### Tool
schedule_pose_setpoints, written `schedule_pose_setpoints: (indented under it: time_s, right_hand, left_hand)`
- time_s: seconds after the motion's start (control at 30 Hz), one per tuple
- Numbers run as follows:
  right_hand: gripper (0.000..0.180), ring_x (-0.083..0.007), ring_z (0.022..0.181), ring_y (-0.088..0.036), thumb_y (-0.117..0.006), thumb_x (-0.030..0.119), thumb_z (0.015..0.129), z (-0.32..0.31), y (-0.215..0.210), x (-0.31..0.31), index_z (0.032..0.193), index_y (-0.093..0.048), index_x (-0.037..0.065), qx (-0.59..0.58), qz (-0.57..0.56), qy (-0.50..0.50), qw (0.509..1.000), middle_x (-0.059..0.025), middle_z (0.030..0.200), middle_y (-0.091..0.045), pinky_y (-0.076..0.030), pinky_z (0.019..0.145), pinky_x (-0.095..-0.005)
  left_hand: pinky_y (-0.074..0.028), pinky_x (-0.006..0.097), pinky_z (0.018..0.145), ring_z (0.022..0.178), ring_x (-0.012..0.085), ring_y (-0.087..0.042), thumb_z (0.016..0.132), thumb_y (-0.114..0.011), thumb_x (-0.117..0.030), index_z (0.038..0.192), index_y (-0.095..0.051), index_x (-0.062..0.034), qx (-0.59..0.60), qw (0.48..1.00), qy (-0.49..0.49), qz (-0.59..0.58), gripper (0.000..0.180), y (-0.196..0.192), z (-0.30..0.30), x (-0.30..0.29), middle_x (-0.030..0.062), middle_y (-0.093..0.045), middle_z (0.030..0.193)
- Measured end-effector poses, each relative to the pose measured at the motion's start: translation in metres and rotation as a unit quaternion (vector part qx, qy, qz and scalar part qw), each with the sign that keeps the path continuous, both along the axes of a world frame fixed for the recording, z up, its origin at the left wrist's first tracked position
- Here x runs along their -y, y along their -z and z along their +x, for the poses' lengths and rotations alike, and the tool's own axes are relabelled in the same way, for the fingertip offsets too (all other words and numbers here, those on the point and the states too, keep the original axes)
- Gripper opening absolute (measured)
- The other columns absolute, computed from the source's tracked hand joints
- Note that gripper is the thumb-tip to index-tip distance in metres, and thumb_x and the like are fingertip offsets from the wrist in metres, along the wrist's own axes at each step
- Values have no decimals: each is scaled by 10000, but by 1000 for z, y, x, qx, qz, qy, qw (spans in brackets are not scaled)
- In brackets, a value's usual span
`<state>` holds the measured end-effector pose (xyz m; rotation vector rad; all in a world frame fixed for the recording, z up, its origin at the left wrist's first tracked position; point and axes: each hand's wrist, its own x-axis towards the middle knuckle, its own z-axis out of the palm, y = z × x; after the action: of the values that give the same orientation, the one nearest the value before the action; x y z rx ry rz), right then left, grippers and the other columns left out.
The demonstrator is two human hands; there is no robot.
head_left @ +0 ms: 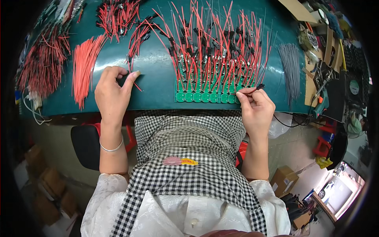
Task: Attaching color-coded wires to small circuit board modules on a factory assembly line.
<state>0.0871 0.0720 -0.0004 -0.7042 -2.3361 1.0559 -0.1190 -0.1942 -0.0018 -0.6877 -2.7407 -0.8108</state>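
Note:
My left hand (113, 91) is closed with thumb and forefinger on a red-and-black connector lead (129, 62), just below a small loose bunch of the same leads (139, 34). A red wire end sticks out past the thumb. At the front right corner of a green circuit board panel (196, 97), my right hand (257, 112) pinches another lead with a black plug (260, 86). Its wires reach toward the panel's edge; whether they touch a pad is hidden by the fingers. Red and black leads (205, 47) stand upright over most of the panel's round boards.
Cut red wires (85, 67) and black wires (290, 71) lie in bundles either side on the green tabletop (152, 96). More leads (116, 17) are piled behind. A hot glue gun or similar green tool (323, 103), cardboard and clutter crowd the right edge.

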Motion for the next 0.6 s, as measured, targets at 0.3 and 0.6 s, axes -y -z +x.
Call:
schedule_pose_setpoints:
  time_s: [0.3, 0.6]
  right_hand:
    - [70, -107, 579, -576, -728, -55, 838, 0, -1, 1, 815, -664, -70, -7, -94, 23, 995, -81, 777, -650, -465, 549, -254]
    - [78, -92, 584, -576, -729, -62, 836, -1, 2, 1, 809, -657, -78, -21, -106, 5, 994, -72, 772, -644, -461, 531, -240]
  left_hand:
    - [-413, 232, 561, 613, 60, -465, 863, -784, -84, 882, -674, 26, 99, 995, 14, 20, 156, 5, 1, 0, 25, -604, 736]
    - [-322, 179, 548, 641, -2, -406, 921, -746, -103, 894, -666, 7, 213, 970, -1, 115, 139, 7, -6, 14, -59, -554, 741]
